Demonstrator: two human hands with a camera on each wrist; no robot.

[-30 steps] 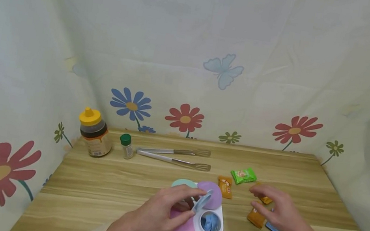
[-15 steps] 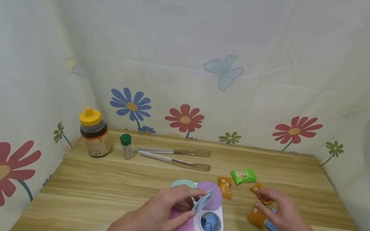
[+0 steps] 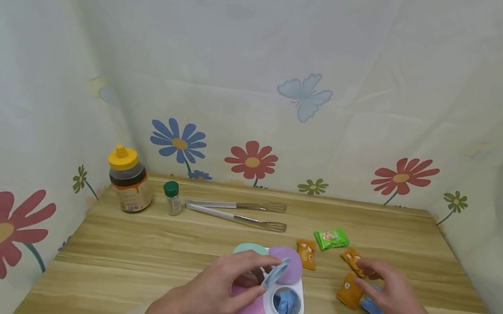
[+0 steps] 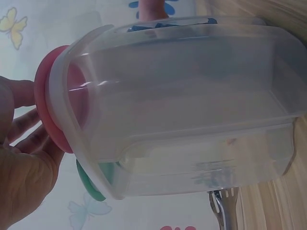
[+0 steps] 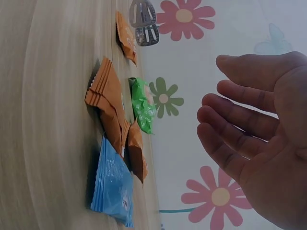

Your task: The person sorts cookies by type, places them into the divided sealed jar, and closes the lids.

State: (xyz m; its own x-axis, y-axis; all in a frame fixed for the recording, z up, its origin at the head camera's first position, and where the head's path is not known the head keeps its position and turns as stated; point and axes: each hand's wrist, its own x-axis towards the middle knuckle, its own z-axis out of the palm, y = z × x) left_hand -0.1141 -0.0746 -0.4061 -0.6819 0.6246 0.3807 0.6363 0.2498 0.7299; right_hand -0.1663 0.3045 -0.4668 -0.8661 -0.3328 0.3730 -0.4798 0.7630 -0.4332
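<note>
My left hand (image 3: 218, 282) pinches the raised light-blue round lid (image 3: 276, 273) of a clear plastic storage container (image 4: 192, 91). Below that lid, a blue packet (image 3: 286, 302) shows inside the uncovered round compartment. Pink (image 3: 250, 309), purple (image 3: 286, 264) and green (image 3: 250, 248) lids cover the other openings. Over on the right, my right hand (image 3: 393, 297) hovers with relaxed fingers, holding nothing. Under and beside it lie a blue packet (image 5: 112, 184) and two orange packets (image 3: 349, 291), close together on the table.
A green packet (image 3: 332, 239) and another orange packet (image 3: 306, 254) lie behind the container's right side. Metal tongs (image 3: 238, 214) stretch across the back. A green-capped shaker (image 3: 172, 198) and a yellow-capped bottle (image 3: 130, 182) stand at the back left, near the flowered cloth wall.
My right hand has shifted a little to the right and toward me, uncovering more of the orange packets. My left hand and the lid have stayed in place.
</note>
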